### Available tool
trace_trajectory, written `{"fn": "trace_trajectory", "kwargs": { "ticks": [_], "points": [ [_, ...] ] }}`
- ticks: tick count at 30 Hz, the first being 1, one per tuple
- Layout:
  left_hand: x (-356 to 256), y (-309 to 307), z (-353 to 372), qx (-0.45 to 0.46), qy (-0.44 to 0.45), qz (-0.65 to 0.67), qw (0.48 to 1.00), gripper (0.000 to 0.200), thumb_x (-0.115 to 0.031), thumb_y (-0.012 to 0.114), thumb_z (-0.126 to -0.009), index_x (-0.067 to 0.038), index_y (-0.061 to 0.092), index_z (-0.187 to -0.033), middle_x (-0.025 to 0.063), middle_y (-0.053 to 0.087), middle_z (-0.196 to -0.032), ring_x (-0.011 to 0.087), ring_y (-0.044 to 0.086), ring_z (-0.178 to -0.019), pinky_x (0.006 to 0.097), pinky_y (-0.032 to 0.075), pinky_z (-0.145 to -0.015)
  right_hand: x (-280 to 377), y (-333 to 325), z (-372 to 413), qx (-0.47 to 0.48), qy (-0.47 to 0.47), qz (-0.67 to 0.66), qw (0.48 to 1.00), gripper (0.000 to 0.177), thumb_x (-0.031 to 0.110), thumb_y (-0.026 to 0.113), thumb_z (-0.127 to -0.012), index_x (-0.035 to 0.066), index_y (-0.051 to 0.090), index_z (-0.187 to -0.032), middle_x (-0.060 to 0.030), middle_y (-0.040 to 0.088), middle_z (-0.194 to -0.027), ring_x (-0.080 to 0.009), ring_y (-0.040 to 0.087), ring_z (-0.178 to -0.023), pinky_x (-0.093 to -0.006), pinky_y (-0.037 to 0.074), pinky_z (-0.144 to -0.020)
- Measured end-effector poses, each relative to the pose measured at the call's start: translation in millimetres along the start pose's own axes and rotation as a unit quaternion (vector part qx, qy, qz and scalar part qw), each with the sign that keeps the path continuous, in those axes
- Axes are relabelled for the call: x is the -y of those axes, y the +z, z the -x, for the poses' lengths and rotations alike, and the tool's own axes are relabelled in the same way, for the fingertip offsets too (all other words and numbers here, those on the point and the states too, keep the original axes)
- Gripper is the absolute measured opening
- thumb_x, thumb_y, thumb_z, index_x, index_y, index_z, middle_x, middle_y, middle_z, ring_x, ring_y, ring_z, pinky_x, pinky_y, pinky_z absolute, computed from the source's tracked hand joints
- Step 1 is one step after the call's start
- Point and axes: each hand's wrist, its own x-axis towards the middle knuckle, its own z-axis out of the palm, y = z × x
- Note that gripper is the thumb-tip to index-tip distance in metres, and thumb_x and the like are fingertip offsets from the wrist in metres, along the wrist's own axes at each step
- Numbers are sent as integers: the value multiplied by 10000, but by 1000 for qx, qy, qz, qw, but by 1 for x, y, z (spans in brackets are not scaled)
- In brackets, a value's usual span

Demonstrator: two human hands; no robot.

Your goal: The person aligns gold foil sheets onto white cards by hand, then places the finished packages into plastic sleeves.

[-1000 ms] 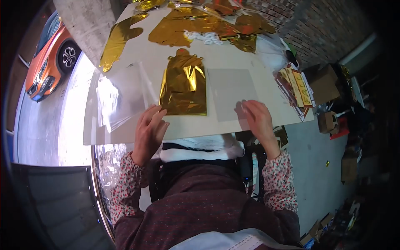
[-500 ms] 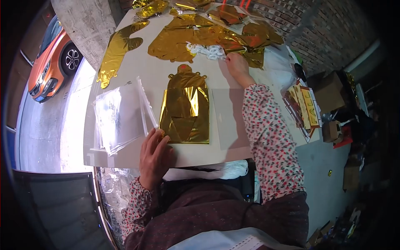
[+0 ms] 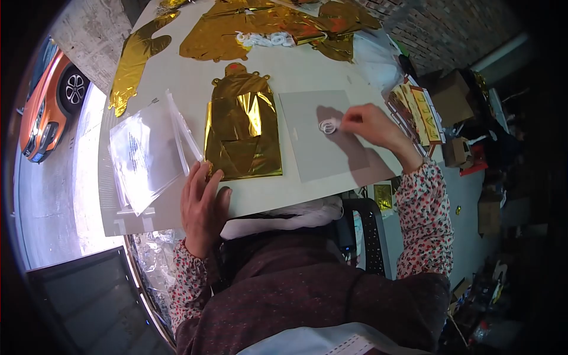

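A folded gold foil piece (image 3: 244, 136) lies flat on the table in front of me. My left hand (image 3: 204, 204) rests at its lower left corner, fingers spread and fingertips on the foil's edge. To the right, a small white coil (image 3: 328, 126) is over a grey translucent sheet (image 3: 313, 148). Beside the coil is my right hand (image 3: 373, 125), its fingers closed in a pinch; whatever is between the fingertips is too small to make out. A heap of white coils (image 3: 266, 39) lies at the back beside larger gold foil pieces (image 3: 219, 29).
Clear plastic sleeves (image 3: 145, 157) lie on the left of the table (image 3: 254, 210). Another gold foil piece (image 3: 133, 65) is at the back left. Printed cards (image 3: 421, 112) lie at the right edge. Cardboard boxes (image 3: 452, 97) stand beyond it.
My right hand has come back from the white heap to the grey sheet, where a small white coil now shows. My left hand stays by the folded foil. The view has shifted.
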Motion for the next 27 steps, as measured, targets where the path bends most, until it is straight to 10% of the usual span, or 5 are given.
{"fn": "trace_trajectory", "kwargs": {
  "ticks": [15, 27],
  "points": [
    [-5, -1, -4, -13, -15, -1, 1000, 339, -82, 707, -829, -45, 642, -1160, 190, 598, -1262, 400, 535, -1252, 473, 463, -1016, -18, 27, 18, -59, 15, 9, 998, 148, 85, 699, -835, 1, 623, -931, -14, 609, -748, -90, 549, -687, -256, 462, -610],
    [-5, -1, -2, -18, -15, 4, 1000, 348, -78, 707, -823, -47, 639, -1163, 188, 601, -1257, 402, 545, -1240, 473, 471, -1007, 13, -53, -65, -4, 74, -251, 965, 206, 170, 677, -924, 46, 616, -1077, -31, 691, -835, -103, 651, -713, -244, 484, -563]
  ]
}}
